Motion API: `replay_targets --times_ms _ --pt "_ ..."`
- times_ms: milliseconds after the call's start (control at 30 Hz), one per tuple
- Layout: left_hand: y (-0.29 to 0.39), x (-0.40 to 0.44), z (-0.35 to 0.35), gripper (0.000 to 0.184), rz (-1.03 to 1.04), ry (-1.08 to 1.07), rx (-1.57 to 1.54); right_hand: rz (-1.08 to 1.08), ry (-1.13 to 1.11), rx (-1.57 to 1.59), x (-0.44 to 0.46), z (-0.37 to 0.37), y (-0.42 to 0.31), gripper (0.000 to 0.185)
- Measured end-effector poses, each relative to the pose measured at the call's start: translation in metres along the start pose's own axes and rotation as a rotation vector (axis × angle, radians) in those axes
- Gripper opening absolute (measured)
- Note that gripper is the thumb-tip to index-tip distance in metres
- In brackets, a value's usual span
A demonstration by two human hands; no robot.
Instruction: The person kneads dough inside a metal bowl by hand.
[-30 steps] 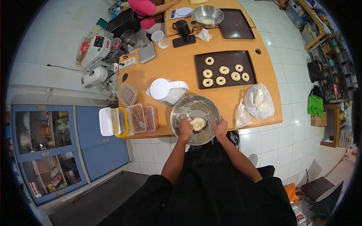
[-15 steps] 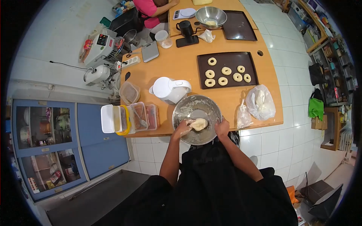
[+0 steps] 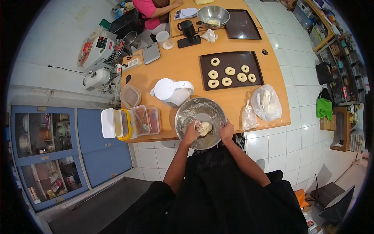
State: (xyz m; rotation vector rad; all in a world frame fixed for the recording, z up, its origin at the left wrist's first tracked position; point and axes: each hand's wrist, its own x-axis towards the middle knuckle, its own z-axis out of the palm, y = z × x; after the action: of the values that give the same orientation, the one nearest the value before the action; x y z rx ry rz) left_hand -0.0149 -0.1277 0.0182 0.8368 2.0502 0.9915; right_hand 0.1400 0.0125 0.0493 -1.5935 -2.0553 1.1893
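A metal bowl (image 3: 187, 116) with flour and dough smears on its wall stands at the table's front edge. Inside it lies a pale lump of dough (image 3: 205, 128). My left hand (image 3: 192, 132) reaches into the bowl, its floury fingers closed on the left side of the dough. On the bowl's right rim is my right hand (image 3: 226, 131), its fingers wrapped round the edge. Just behind the bowl stands a white kettle (image 3: 168, 91).
A dark tray (image 3: 233, 58) holds several dough rings. Plastic bags with dough (image 3: 266, 103) lie to the right, lidded containers (image 3: 112, 124) to the left. Farther back are a steel bowl (image 3: 213, 16), a black kettle (image 3: 187, 28) and another person's arm (image 3: 165, 8).
My left hand has shifted on the dough, which looks more bunched up. My right hand stays on the rim. The whole view has moved slightly with the camera.
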Motion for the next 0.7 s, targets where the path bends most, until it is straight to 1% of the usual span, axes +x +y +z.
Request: replay_targets --times_ms 67,100,200,300,400,467,500,533,567,633,667,700 --pt "0.01 0.001 0.014 0.029 0.139 0.002 0.092 -0.042 0.036 -0.01 -0.001 0.008 0.009 0.026" --pt "0.016 0.002 0.021 0.027 0.207 0.005 0.14 -0.025 0.019 -0.006 -0.002 0.009 0.011 0.026" --pt "0.044 0.004 0.039 0.026 0.12 0.1 0.306 0.021 -0.024 0.007 -0.003 0.009 0.009 0.026" --pt "0.061 0.008 0.045 0.026 -0.062 0.252 0.22 0.054 -0.067 0.0 -0.004 -0.001 0.004 0.029" --pt "0.061 0.013 0.052 0.03 -0.119 0.56 0.191 0.043 -0.124 -0.029 -0.009 -0.013 0.001 0.033" --pt "0.057 0.017 0.053 0.031 -0.185 0.508 0.3 -0.01 -0.137 -0.05 -0.012 -0.009 0.018 0.035" --pt "0.055 0.02 0.056 0.031 -0.218 0.48 0.352 -0.065 -0.154 -0.014 -0.014 -0.004 0.034 0.037" --pt "0.043 0.027 0.064 0.033 -0.086 0.527 0.36 -0.118 -0.171 0.02 -0.016 0.002 0.054 0.039" --pt "0.042 0.027 0.069 0.033 -0.117 0.444 0.394 -0.172 -0.186 0.053 -0.017 0.005 0.066 0.042" --pt "0.041 0.026 0.076 0.034 -0.177 0.276 0.458 0.001 -0.402 -0.005 -0.024 -0.019 0.048 0.047" --pt "0.045 0.027 0.075 0.035 -0.257 0.204 0.395 0.09 -0.51 -0.034 -0.026 -0.033 0.036 0.05" --pt "0.042 0.031 0.076 0.035 -0.35 0.156 0.33 0.171 -0.456 0.087 -0.023 -0.038 0.03 0.052"
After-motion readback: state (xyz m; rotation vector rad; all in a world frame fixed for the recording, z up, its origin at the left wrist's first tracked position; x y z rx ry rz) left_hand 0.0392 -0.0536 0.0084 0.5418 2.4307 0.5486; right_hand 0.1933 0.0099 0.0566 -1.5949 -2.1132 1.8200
